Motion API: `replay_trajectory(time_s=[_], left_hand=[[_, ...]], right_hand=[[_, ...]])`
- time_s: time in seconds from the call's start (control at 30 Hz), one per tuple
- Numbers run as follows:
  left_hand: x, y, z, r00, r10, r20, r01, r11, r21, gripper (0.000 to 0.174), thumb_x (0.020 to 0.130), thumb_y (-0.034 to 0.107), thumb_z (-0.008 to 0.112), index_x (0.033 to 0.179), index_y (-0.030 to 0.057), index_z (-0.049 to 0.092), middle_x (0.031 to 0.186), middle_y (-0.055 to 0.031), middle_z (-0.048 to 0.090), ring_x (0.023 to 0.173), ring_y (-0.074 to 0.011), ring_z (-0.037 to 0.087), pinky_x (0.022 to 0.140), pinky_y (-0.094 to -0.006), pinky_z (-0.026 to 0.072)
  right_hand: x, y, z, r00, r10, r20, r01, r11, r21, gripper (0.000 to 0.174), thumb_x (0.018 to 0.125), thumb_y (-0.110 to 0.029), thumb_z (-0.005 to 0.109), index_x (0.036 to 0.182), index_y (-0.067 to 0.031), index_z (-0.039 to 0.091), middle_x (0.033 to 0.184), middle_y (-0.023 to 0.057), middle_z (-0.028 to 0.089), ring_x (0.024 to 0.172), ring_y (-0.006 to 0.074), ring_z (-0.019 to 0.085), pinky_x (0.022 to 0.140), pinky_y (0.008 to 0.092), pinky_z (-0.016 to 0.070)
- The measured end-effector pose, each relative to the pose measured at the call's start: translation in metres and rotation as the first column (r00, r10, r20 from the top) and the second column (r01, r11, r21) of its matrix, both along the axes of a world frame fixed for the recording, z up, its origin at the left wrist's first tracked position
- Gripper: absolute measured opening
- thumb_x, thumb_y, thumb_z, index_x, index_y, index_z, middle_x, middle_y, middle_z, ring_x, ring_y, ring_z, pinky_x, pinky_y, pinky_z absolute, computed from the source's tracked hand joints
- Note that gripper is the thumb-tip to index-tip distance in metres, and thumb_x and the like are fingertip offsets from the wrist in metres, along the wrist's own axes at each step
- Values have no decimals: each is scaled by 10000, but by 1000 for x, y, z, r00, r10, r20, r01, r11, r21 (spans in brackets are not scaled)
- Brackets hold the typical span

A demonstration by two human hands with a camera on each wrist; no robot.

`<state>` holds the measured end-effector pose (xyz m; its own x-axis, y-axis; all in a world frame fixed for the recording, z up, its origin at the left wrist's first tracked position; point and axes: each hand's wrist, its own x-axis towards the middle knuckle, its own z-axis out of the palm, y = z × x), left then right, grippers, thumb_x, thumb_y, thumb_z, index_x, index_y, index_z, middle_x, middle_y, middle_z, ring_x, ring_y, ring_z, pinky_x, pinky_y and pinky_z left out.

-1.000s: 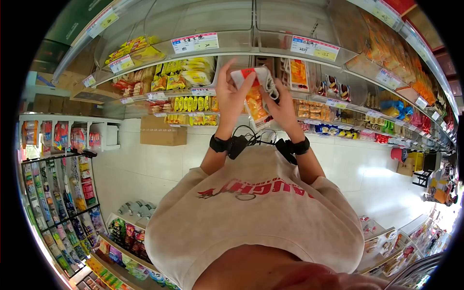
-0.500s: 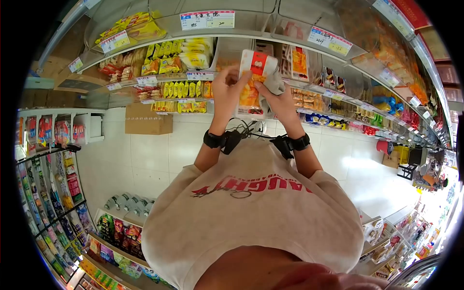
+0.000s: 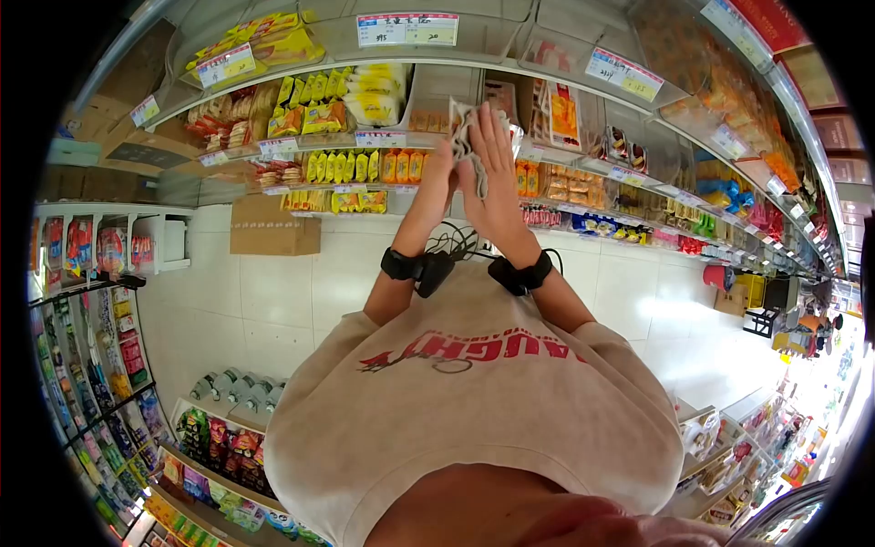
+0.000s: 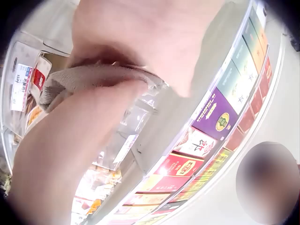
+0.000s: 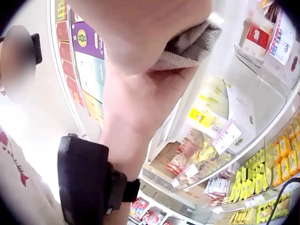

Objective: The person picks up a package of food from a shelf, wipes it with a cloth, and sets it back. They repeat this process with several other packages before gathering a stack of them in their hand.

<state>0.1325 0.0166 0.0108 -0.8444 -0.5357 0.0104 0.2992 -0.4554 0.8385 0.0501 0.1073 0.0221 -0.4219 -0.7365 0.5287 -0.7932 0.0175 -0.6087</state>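
Observation:
A grey cloth (image 3: 473,155) is bunched between my two hands, in front of the shelf. My right hand (image 3: 493,178) holds it, its long fingers straight and upright and its thumb lying along the near fold. Facing it, my left hand (image 3: 436,187) holds the flat snack pack, which is turned edge-on and mostly covered by hands and cloth. The left fingertips are hidden. In the left wrist view, a clear plastic edge (image 4: 157,84) shows by the cloth's end. The right wrist view shows the cloth (image 5: 194,44) between both palms.
Shelves with yellow snack packets (image 3: 319,117), similar boxed packs (image 3: 562,118) and price tags (image 3: 407,30) stand close in front. A cardboard carton (image 3: 273,226) sits on the floor to the left. More stocked racks (image 3: 96,365) stand left and behind.
The snack pack has turned from face-up to edge-on, its red label now out of sight. My right hand has moved left and straightened its fingers over the cloth, nearer my left hand.

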Motion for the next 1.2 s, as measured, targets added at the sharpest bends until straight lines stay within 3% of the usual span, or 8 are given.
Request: replay_trajectory(time_s=[0.07, 0.3, 0.47, 0.63, 0.73, 0.93, 1.03, 1.2], left_hand=[[4, -6, -9, 993, -28, 116, 66, 939, -337, 805, 983, 528, 560, 1544, 25, 276, 1447, -116, 464, 1296, -174, 483, 1055, -326, 417], [17, 11, -13, 989, 144, 30, -116, 889, -442, 572, 936, 175, 696, 1415, -15, 448, 1288, -77, 580, 1113, -128, 577, 917, -293, 491], [21, 6, -4, 900, 431, 64, -402, 879, -258, 254, 1004, 198, 608, 1082, -41, 649, 865, 28, 632, 758, -29, 529, 632, -213, 432], [20, -2, -10, 897, 423, 128, -352, 860, -370, 264, 1001, 225, 616, 1000, -37, 647, 788, 23, 599, 715, -34, 500, 600, -226, 413], [15, 0, -4, 918, 389, 77, -337, 868, -365, 354, 976, 169, 655, 1257, -30, 575, 1198, -82, 631, 1053, -114, 595, 908, -262, 481], [-8, 19, 9, 576, 788, -218, -694, 329, -640, 675, 920, 109, 699, 1464, -26, 323, 1426, -167, 425, 1287, -253, 452, 1124, -367, 342], [-22, 40, 19, 724, 638, -261, -628, 454, -632, 639, 1018, 261, 581, 1516, -8, 284, 1507, -152, 380, 1373, -243, 394, 1168, -370, 289], [-62, 84, 26, 981, 173, -88, -170, 985, 40, 760, 1016, 588, 354, 1519, 20, 309, 1502, -114, 388, 1353, -209, 401, 1142, -337, 306]], right_hand=[[-3, -6, -4, 997, -80, -6, 79, 994, -70, 623, 951, -168, 536, 1515, 5, 336, 1573, 213, 318, 1459, 399, 278, 1190, 494, 212], [-16, -6, -52, 921, -176, 347, 190, 982, -6, 524, 987, -302, 528, 1368, 53, 470, 1218, 252, 572, 1118, 409, 555, 973, 428, 440], [-21, 15, -11, -82, 80, 993, 166, 984, -65, 471, 1006, -346, 613, 1351, -35, 526, 1255, 55, 600, 1112, 144, 571, 939, 286, 464], [5, 19, -12, 284, 160, 945, 150, 966, -209, 374, 959, -182, 684, 1283, -26, 581, 1132, 13, 637, 1031, 88, 579, 881, 268, 472], [-5, 23, -15, 481, 52, 875, 171, 973, -152, 286, 944, -158, 693, 1183, -10, 639, 1044, -2, 663, 946, 70, 581, 815, 245, 470], [-34, 47, -5, 659, -71, 749, 330, 922, -203, 201, 906, -137, 724, 987, 43, 691, 893, 13, 691, 791, 61, 572, 707, 247, 472], [-53, 75, -1, 701, -250, 668, 301, 953, 42, 249, 883, -114, 753, 1069, 34, 678, 1014, 56, 690, 938, 97, 609, 789, 258, 485], [-43, 94, -25, 880, 30, 473, -15, 999, -35, 459, 956, -121, 590, 1363, 66, 489, 1262, 214, 606, 1137, 194, 575, 961, 323, 438]])
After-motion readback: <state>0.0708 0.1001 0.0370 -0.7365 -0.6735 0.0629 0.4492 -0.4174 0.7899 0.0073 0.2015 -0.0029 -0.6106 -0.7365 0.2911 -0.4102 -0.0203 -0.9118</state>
